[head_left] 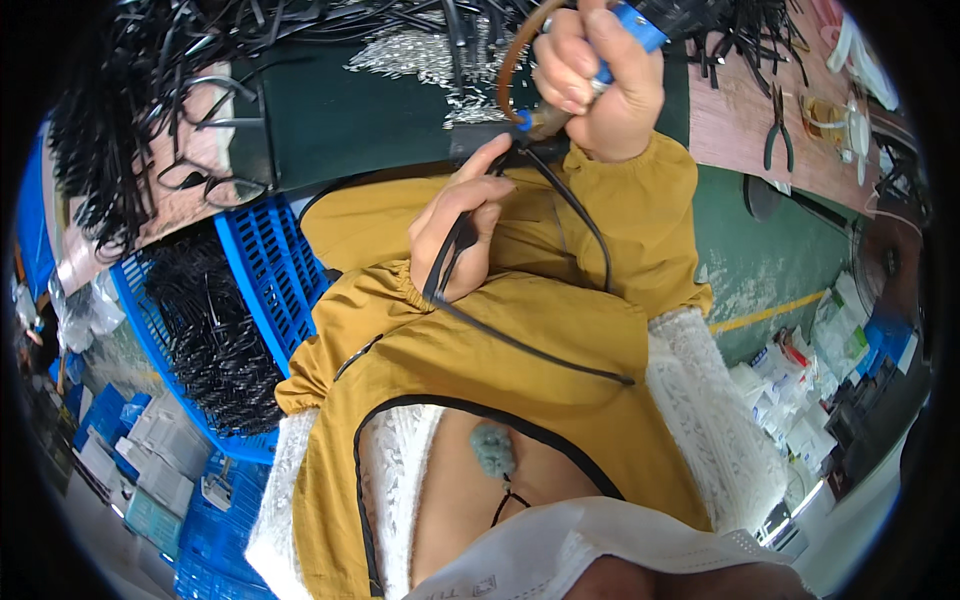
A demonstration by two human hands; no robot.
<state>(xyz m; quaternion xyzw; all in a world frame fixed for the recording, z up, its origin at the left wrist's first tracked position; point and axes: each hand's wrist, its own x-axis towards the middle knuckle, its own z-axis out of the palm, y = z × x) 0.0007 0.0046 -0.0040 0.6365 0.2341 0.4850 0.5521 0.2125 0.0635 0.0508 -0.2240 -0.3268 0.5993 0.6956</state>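
My left hand is closed on a thin black cord, its index finger stretched toward a small dark block at the bench edge. Part of the cord loops down over my mustard-yellow apron, and another length bends to the right. My right hand is wrapped round a blue handheld tool that has a metallic lower part. Its tip points down toward the left fingertips. A brown hose curves just left of the right hand. Whether the tip touches the cord I cannot make out.
Small silvery metal pieces lie heaped on the dark green mat. Black cords crowd the left bench. Below stands a blue basket full of black cords. Pliers lie on the right bench by a clear amber container.
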